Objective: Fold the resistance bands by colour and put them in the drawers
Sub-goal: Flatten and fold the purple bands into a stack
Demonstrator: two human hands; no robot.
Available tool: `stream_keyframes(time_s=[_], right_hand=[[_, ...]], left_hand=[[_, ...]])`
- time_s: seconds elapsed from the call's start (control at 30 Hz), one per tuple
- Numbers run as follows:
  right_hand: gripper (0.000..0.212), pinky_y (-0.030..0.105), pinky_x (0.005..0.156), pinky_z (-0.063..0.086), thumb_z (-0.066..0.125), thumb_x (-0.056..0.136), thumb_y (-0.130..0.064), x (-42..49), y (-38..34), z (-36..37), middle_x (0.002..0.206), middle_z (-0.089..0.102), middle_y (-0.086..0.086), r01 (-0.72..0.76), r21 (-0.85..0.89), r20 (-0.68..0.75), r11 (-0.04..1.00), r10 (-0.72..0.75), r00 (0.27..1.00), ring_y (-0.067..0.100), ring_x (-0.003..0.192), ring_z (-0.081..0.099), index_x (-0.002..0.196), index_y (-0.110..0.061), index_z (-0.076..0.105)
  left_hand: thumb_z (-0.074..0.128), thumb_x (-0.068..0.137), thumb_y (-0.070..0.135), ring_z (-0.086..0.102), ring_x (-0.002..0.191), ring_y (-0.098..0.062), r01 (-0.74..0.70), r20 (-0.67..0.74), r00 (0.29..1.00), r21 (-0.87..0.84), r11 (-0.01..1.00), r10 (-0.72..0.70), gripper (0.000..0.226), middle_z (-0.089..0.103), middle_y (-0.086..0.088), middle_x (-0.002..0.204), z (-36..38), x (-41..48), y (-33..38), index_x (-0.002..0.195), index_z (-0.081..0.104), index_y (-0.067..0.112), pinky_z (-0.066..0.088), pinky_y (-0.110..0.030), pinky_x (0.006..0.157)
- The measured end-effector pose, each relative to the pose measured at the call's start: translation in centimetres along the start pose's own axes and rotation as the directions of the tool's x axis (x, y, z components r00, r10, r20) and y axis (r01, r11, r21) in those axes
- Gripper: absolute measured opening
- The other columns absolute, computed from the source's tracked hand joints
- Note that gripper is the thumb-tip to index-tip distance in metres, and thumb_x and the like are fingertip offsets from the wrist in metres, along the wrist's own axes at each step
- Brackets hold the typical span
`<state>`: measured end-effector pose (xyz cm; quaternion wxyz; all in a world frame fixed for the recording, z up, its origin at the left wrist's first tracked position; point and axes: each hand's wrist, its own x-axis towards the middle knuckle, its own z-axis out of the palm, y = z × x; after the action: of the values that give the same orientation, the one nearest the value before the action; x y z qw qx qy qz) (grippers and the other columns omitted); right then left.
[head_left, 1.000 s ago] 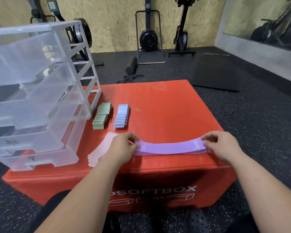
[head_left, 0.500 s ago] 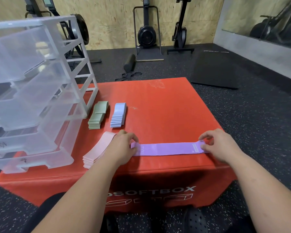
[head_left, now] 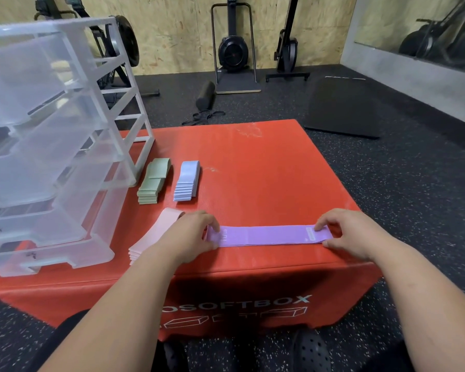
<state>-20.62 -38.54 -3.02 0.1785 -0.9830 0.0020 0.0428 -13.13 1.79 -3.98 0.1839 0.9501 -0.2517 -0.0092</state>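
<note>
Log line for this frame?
purple band flat on red softbox | left hand: pinches left end | right hand: pinches right end | pink stack, green stack, blue stack: outside drawers

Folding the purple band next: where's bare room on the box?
Bare: the red box top beyond the purple band, right of the blue stack, to its far edge. Crowded: left side, with drawer unit, green stack and pink stack.

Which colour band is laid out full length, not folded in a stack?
The purple band, held flat by the left hand and right hand. The green stack, blue stack and pink stack are folded.
</note>
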Motion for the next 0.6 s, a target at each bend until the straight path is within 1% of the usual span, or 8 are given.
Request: stream_keyframes(time_s=[0.1, 0.17, 0.27, 0.33, 0.47, 0.53, 0.57, 0.6], right_hand=[[0.040, 0.031, 0.100, 0.048, 0.092, 0.073, -0.030, -0.1, 0.1, -0.1, 0.120, 0.061, -0.024, -0.004, 0.044, 0.019, 0.999, 0.003, 1.000, 0.006, 0.109, 0.060, 0.103, -0.047, 0.071], [0.042, 0.031, 0.101, 0.049, 0.092, 0.073, -0.033, -0.2, -0.1, -0.3, 0.119, 0.063, -0.020, -0.027, 0.114, 0.002, 0.993, 0.027, 1.000, 0.004, 0.108, 0.062, 0.108, -0.044, 0.072], [0.033, 0.032, 0.087, 0.051, 0.086, 0.081, -0.039, -0.1, -0.5, -0.4, 0.105, 0.071, -0.010, -0.147, 0.173, -0.093, 0.974, 0.165, 0.982, 0.009, 0.093, 0.066, 0.110, -0.039, 0.070], [0.034, 0.031, 0.079, 0.047, 0.083, 0.083, -0.041, 0.2, -1.0, 0.0, 0.094, 0.073, -0.009, -0.247, 0.149, -0.086, 0.957, 0.261, 0.961, 0.013, 0.090, 0.067, 0.112, -0.031, 0.068], [0.047, 0.034, 0.090, 0.052, 0.084, 0.081, -0.043, 0.9, -1.6, 1.3, 0.113, 0.075, 0.001, -0.365, 0.045, -0.067, 0.930, 0.367, 0.928, 0.026, 0.108, 0.068, 0.120, -0.021, 0.070], [0.037, 0.034, 0.087, 0.055, 0.085, 0.080, -0.040, 1.2, -1.8, 1.4, 0.105, 0.076, 0.005, -0.425, 0.060, -0.061, 0.903, 0.429, 0.901, 0.029, 0.101, 0.070, 0.107, -0.018, 0.075], [0.025, 0.033, 0.077, 0.054, 0.085, 0.078, -0.038, 1.3, -1.9, 1.3, 0.088, 0.074, 0.006, -0.454, 0.073, -0.045, 0.888, 0.458, 0.888, 0.029, 0.087, 0.069, 0.090, -0.019, 0.077], [0.023, 0.031, 0.065, 0.047, 0.085, 0.077, -0.036, 1.3, -1.9, 1.2, 0.070, 0.065, 0.005, -0.478, 0.090, -0.022, 0.874, 0.482, 0.876, 0.028, 0.070, 0.060, 0.073, -0.019, 0.070]], left_hand=[[0.090, 0.076, 0.042, 0.056, 0.085, -0.006, 0.012, 0.025, 1.000, -0.005, 1.000, -0.012, 0.037, 0.062, 0.016, 0.104, -0.1, -0.1, -0.1, 0.106, 0.070, 0.037, 0.043, -0.027, 0.074], [0.090, 0.075, 0.047, 0.058, 0.086, -0.007, 0.006, 0.020, 1.000, -0.033, 0.999, -0.005, 0.038, 0.061, 0.016, 0.107, -0.1, -0.1, -0.1, 0.106, 0.069, 0.038, 0.045, -0.028, 0.075], [0.084, 0.083, 0.051, 0.059, 0.095, -0.009, -0.024, -0.028, 0.999, -0.061, 0.998, 0.023, 0.029, 0.060, 0.015, 0.112, 0.2, -0.1, 0.0, 0.105, 0.069, 0.039, 0.050, -0.031, 0.084], [0.079, 0.089, 0.049, 0.060, 0.097, -0.011, -0.016, -0.051, 0.999, -0.069, 0.998, 0.012, 0.020, 0.061, 0.015, 0.111, 0.3, -0.1, 0.0, 0.103, 0.071, 0.038, 0.050, -0.031, 0.085], [0.076, 0.091, 0.040, 0.060, 0.096, -0.015, 0.026, -0.059, 0.998, -0.056, 0.998, -0.030, 0.010, 0.062, 0.013, 0.105, 0.7, -0.2, 0.1, 0.100, 0.074, 0.036, 0.053, -0.036, 0.085], [0.076, 0.092, 0.037, 0.060, 0.098, -0.016, 0.031, -0.067, 0.997, -0.042, 0.999, -0.033, 0.008, 0.062, 0.012, 0.104, 0.9, -0.4, 0.2, 0.100, 0.075, 0.035, 0.052, -0.035, 0.085], [0.075, 0.092, 0.036, 0.059, 0.100, -0.016, 0.031, -0.073, 0.997, -0.033, 0.999, -0.033, 0.008, 0.062, 0.012, 0.105, 1.0, -0.4, 0.2, 0.100, 0.075, 0.035, 0.050, -0.033, 0.085], [0.075, 0.092, 0.035, 0.058, 0.101, -0.016, 0.033, -0.077, 0.996, -0.026, 0.999, -0.035, 0.008, 0.062, 0.012, 0.106, 1.1, -0.5, 0.3, 0.101, 0.075, 0.034, 0.049, -0.032, 0.086]])
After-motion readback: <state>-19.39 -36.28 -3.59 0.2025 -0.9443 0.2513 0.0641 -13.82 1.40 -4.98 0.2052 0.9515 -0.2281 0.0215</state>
